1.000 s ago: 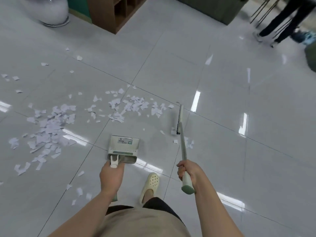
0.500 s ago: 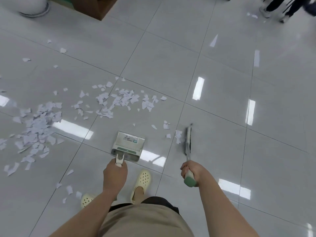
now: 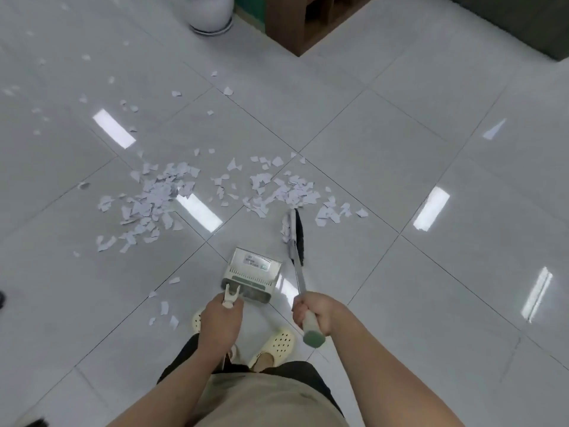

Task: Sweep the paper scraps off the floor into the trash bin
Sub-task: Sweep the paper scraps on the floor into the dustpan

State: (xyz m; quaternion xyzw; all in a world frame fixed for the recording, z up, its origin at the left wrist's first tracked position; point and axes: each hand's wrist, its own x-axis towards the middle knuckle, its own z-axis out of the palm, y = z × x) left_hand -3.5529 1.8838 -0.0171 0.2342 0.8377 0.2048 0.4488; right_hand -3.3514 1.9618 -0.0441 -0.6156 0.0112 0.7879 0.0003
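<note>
White paper scraps [image 3: 154,201] lie in a thick pile at the left of the tiled floor, with a second cluster of scraps [image 3: 286,189] further right and strays beyond. My left hand [image 3: 220,322] grips the upright handle of a pale dustpan [image 3: 251,274], whose mouth faces the scraps. My right hand [image 3: 314,312] grips the green-capped handle of a broom [image 3: 294,231]. The broom's dark head rests on the floor just below the right cluster, beside the dustpan. No trash bin is in view.
A white round vase base [image 3: 211,18] and a brown wooden shelf unit [image 3: 311,26] stand at the far edge. A dark cabinet fills the top right corner. My feet in cream clogs [image 3: 274,343] stand right behind the dustpan. Glossy tiles reflect ceiling lights.
My view has swung left, so the scrap piles now lie straight ahead. The broom head has moved from the right of the dustpan up to the edge of the right cluster. Both hands keep their grips.
</note>
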